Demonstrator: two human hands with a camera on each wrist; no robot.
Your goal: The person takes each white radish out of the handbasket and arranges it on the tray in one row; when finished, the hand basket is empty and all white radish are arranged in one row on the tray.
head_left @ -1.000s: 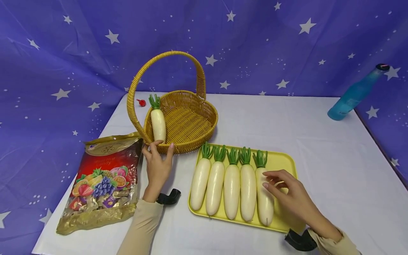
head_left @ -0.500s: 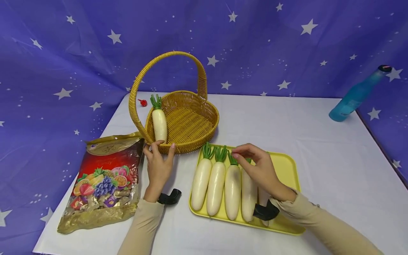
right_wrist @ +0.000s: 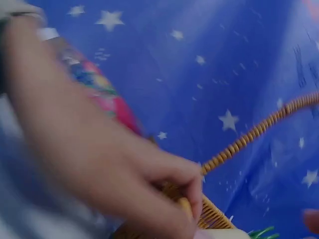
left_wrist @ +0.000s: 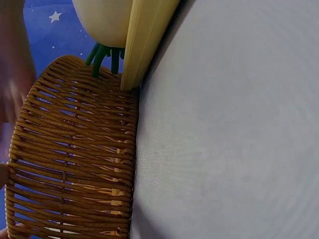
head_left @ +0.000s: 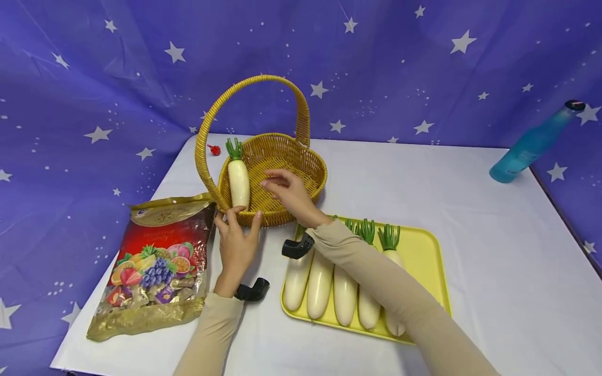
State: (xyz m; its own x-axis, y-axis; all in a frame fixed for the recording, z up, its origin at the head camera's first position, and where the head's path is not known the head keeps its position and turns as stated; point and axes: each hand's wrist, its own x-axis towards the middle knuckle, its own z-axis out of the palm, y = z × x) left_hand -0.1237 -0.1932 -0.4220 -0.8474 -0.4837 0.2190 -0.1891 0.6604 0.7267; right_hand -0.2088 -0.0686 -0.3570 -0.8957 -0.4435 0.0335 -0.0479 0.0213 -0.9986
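A white radish (head_left: 239, 183) with green stalks leans in the left side of the wicker basket (head_left: 321, 159), its lower end at the near rim. My left hand (head_left: 237, 249) grips that near rim just below the radish, thumb spread to the right. Inside the basket's handle arch, my right hand (head_left: 293, 197) hovers over the basket floor, fingers loosely bent and holding nothing visible. In the right wrist view the right hand (right_wrist: 124, 174) is blurred, with the radish (right_wrist: 227, 233) just beyond its fingertips. Several more white radishes (head_left: 321, 287) lie side by side on a yellow tray (head_left: 425, 256), partly hidden by the right sleeve.
A candy bag (head_left: 157, 261) lies left of the left forearm. Behind the basket's left side is a small red object (head_left: 214, 150). A blue bottle (head_left: 529, 149) stands at the far right of the white-covered table (head_left: 494, 250). Starry purple cloth (head_left: 376, 68) hangs behind.
My right hand has moved left from the rightmost radish on the tray, across the other radishes, to above the basket. My left hand stays at the basket's rim.
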